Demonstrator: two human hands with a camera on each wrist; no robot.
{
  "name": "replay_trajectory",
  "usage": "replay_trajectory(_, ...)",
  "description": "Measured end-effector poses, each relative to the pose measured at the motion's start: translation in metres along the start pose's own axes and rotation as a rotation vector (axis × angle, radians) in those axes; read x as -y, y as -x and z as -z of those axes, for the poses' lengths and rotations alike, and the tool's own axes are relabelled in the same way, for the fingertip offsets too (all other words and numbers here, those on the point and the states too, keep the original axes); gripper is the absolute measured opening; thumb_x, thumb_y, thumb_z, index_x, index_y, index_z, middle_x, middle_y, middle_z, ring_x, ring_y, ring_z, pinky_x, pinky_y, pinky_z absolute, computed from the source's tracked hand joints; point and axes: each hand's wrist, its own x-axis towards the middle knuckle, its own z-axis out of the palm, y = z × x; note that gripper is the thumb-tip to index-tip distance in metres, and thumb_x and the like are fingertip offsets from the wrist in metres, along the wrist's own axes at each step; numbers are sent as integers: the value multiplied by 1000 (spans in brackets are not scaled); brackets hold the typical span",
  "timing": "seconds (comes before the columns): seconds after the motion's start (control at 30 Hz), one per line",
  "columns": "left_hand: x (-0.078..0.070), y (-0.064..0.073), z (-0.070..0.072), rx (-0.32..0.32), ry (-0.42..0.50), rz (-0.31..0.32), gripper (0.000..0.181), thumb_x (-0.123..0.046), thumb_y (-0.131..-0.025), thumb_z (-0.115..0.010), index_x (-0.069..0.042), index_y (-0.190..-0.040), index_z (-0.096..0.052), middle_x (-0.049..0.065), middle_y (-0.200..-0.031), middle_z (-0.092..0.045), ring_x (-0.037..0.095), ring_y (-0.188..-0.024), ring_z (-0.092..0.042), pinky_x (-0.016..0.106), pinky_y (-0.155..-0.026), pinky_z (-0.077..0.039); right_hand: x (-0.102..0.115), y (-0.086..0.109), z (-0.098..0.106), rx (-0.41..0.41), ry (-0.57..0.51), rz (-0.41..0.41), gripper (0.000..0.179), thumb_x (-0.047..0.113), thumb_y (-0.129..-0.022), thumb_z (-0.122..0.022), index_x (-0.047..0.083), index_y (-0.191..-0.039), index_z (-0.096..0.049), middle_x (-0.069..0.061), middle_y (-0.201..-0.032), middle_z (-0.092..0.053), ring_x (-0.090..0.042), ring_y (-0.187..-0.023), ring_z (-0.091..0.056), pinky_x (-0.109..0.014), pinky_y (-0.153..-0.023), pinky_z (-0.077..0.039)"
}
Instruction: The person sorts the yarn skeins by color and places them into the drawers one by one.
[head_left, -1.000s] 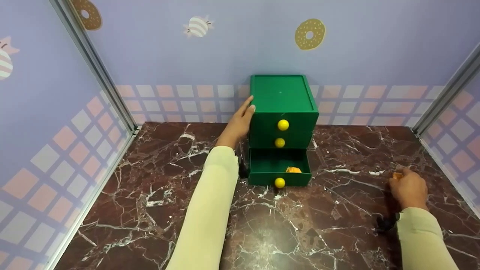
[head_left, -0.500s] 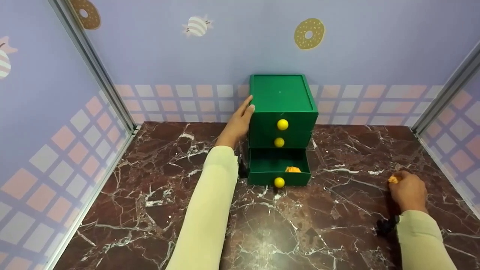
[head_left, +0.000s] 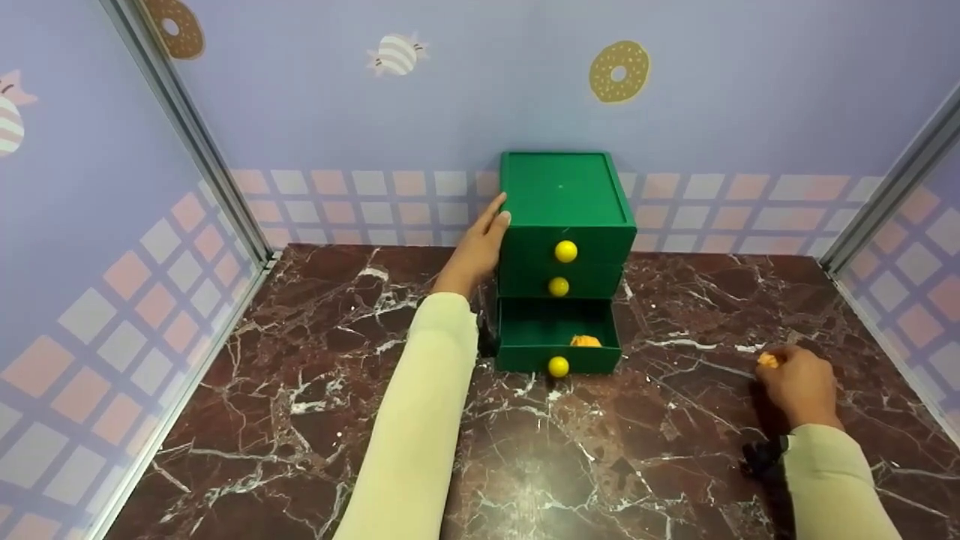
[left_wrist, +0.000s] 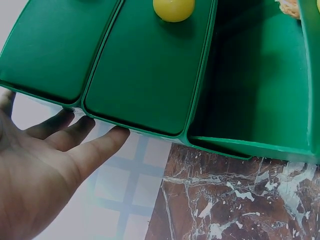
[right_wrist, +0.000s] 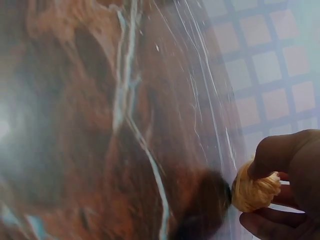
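A green drawer cabinet (head_left: 562, 195) with yellow knobs stands against the back wall, its bottom drawer (head_left: 596, 361) pulled out. Inside that drawer, near the front right, sits a small orange yarn ball (head_left: 585, 341), partly hidden by the drawer front. My left hand (head_left: 476, 251) rests on the cabinet's left side; in the left wrist view its fingers (left_wrist: 102, 149) extend against the green wall. Off to the right, my right hand (head_left: 802, 382) pinches another yarn ball (right_wrist: 255, 190) between thumb and fingers, close over the table.
Dark red marbled tabletop (head_left: 300, 450) runs under both arms. A lilac back wall (head_left: 480, 97) with printed doughnuts and sweets stands behind the cabinet, and side panels (head_left: 90, 300) with metal corner posts close off left and right.
My right hand has moved a little left and toward me, bringing the yarn ball along, which now shows more clearly at the fingertips. The left hand and the cabinet stay put.
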Motion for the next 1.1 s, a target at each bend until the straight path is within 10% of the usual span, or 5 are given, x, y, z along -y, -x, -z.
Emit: replay_trajectory(1.1, 2, 1, 1, 11, -28, -39, 53, -62, -100, -28, -52, -150, -16, -4, -163, -19, 32, -148, -24, 57, -117, -22, 87, 12, -16, -110, -85, 241, 31, 9, -82, -65, -2, -111, -69, -24, -95, -70, -44, -85, -64, -57, -72, -46)
